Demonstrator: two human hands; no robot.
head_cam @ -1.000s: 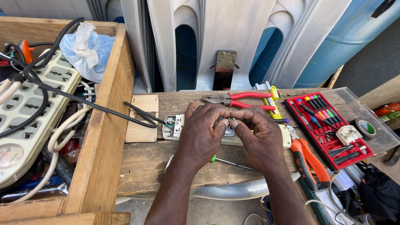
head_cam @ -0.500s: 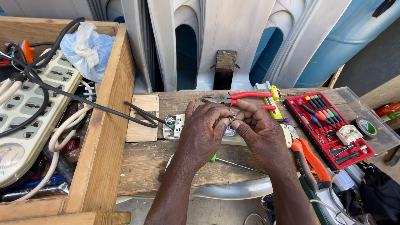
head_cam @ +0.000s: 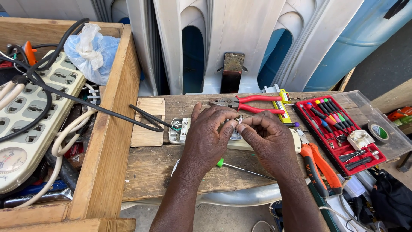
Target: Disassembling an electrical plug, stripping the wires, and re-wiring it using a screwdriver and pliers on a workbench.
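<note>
A red tray-shaped screwdriver case (head_cam: pixel 343 137) with a clear lid lies at the right of the frame. A crumpled blue plastic bag (head_cam: pixel 92 51) sits upper left. A round dial face (head_cam: pixel 9 160) shows at lower left.

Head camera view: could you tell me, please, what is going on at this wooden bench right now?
A person's left hand and right hand meet over an opened cream electrical fitting on the wooden bench, pinching a small metal part between the fingertips. Red-handled pliers lie just behind, a red screwdriver set to the right, and orange-handled pliers beside the right wrist. A green-handled screwdriver lies under the hands.
</note>
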